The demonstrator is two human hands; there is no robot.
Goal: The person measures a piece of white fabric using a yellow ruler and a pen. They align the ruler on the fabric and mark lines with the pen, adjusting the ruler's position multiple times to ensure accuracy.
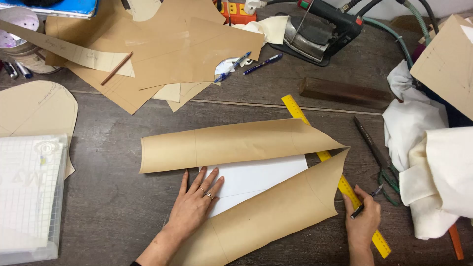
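Observation:
A sheet of brown pattern paper [231, 144] lies on the dark wooden table, both long edges curled up into rolls. Between the rolls shows a white sheet [256, 175]. My left hand [196, 204] lies flat, fingers spread, on the white sheet's left edge and against the near roll [276, 212]. My right hand [363, 216] holds a dark pen [358, 212] and rests on a yellow ruler [345, 189] that runs diagonally under the brown paper.
Cut brown paper pieces [162, 54] cover the far left, with pens [261, 64] and a pencil [116, 69] on them. An iron [315, 32] and a wooden block [345, 92] sit at the back. White cloth [428, 162] is heaped at right, scissors [379, 157] beside it. A clear box [29, 197] stands at left.

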